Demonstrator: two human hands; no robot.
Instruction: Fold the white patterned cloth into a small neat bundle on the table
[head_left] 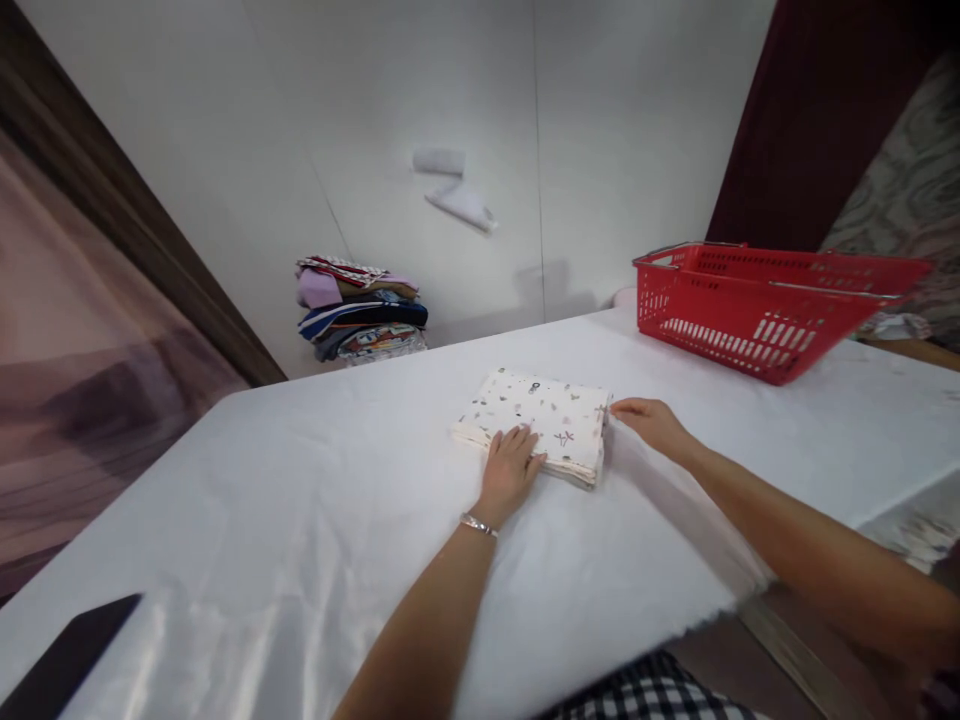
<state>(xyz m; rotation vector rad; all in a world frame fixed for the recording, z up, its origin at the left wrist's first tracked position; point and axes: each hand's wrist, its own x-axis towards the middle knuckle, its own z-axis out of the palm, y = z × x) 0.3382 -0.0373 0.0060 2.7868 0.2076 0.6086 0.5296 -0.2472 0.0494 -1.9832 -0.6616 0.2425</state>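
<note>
A folded cream cloth with small printed figures (551, 415) lies in the middle of the white table (300, 520). My left hand (510, 465) rests flat on the cloth's near edge, fingers stretched out, with a thin bracelet at the wrist. My right hand (651, 420) touches the cloth's right edge with fingers curled at the fold; I cannot make out whether it pinches the fabric.
A red plastic basket (757, 305) with metal handles stands at the table's far right. A stack of folded coloured clothes (360, 310) sits at the far edge by the white wall. A dark flat object (67, 655) lies at the near left corner.
</note>
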